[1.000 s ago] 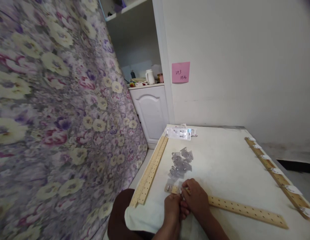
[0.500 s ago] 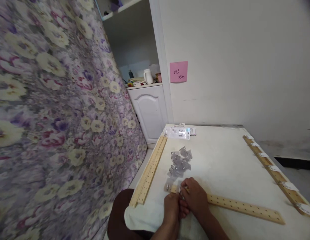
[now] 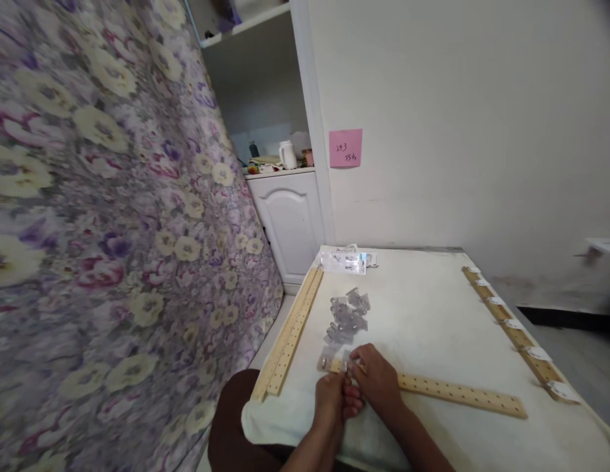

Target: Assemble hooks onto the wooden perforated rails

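A pale wooden strip with rows of holes (image 3: 457,393) lies crosswise at the near part of the table. At its left end sits a clear square with a small metal hook (image 3: 325,362). My left hand (image 3: 329,401) is closed at the strip's near edge, thumb and fingertips at a second clear hook piece (image 3: 345,360). From the right, my right hand (image 3: 378,379) reaches over the strip, fingers pinched at that same piece. The fingertips partly hide it. Just beyond the hands lies a loose pile of grey-clear hook pieces (image 3: 348,319).
Two more holed wooden strips (image 3: 290,341) lie along the left edge of the cloth-covered table (image 3: 413,301). Along the right edge is a strip carrying several white round pieces (image 3: 512,324). Clear hook packaging (image 3: 340,262) is at the back left. A flowered curtain (image 3: 138,262) hangs to the left.
The view has shifted slightly, so the table things appear a little further left. Both hands stay together at the same hook piece on the strip, with only small finger movement.
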The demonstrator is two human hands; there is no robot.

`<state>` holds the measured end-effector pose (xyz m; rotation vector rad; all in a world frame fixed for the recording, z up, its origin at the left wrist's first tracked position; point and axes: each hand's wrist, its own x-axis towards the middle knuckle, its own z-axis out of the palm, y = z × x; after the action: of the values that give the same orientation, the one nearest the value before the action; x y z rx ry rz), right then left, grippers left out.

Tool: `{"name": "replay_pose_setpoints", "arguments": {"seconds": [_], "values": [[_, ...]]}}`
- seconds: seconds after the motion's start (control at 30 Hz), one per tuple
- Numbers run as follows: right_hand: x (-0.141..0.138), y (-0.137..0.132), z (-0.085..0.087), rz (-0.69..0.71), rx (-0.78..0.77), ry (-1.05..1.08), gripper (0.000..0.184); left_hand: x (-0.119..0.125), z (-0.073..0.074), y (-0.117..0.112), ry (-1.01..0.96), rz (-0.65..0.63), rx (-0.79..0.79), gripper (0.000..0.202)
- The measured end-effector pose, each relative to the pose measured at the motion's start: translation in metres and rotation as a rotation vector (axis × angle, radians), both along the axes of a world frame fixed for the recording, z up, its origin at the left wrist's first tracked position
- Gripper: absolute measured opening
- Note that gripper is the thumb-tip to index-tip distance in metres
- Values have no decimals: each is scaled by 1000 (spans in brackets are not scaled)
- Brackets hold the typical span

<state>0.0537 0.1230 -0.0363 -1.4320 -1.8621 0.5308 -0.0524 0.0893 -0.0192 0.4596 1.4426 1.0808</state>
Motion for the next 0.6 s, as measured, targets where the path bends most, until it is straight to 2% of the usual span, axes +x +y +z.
{"name": "replay_pose_setpoints", "arguments": {"seconds": [0.17,0.3,0.37,0.53,0.6], "values": [[7,-4,-1,-4,64,113,17,-5,-5,-10,0,-27,72,13],[12,-10,-2,4,116,102,16,-9,-12,-24,101,-53,146,15],[13,-13,-2,4,119,75,16,-12,-15,-31,232,-106,224,19],[16,-15,-3,33,139,17,24,-23,-14,-36,826,-236,482,34],[16,-16,-2,63,164,-8,27,-26,-13,-34,983,-287,567,41]]}}
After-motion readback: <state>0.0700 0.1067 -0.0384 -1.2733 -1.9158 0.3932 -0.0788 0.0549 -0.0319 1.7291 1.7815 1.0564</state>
